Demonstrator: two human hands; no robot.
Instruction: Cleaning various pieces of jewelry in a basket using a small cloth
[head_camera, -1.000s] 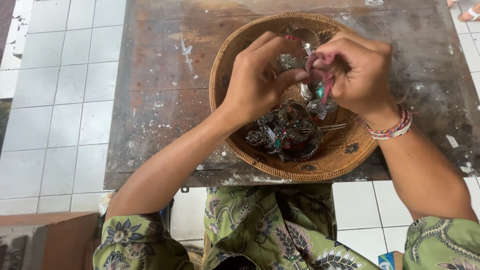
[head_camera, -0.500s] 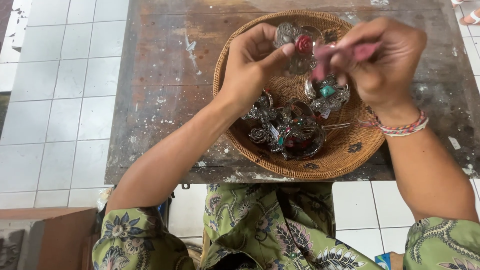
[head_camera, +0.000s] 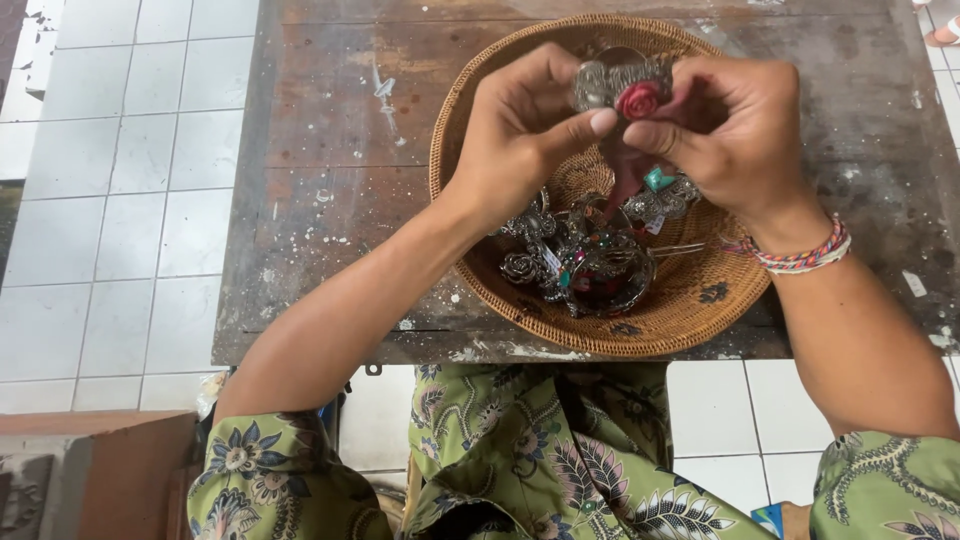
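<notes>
My left hand (head_camera: 520, 130) pinches an ornate silver bracelet with a red rose-shaped stone (head_camera: 625, 88) above a round woven basket (head_camera: 700, 300). My right hand (head_camera: 735, 135) meets it from the right, holding a pink cloth (head_camera: 628, 170) against the bracelet. In the basket below lies a heap of silver jewellery (head_camera: 585, 260), with a piece set with a turquoise stone (head_camera: 658, 180) on top. A braided multicoloured wristband (head_camera: 795, 258) circles my right wrist.
The basket rests on a worn, paint-speckled wooden table (head_camera: 320, 200) over a white tiled floor (head_camera: 120, 200). A brown box edge (head_camera: 100, 470) sits at the lower left. My lap in green floral cloth (head_camera: 540, 450) lies below the table edge.
My left hand lifted the red-stone bracelet out of the heap. My right hand swung up and away with the cloth, then came back against the bracelet.
</notes>
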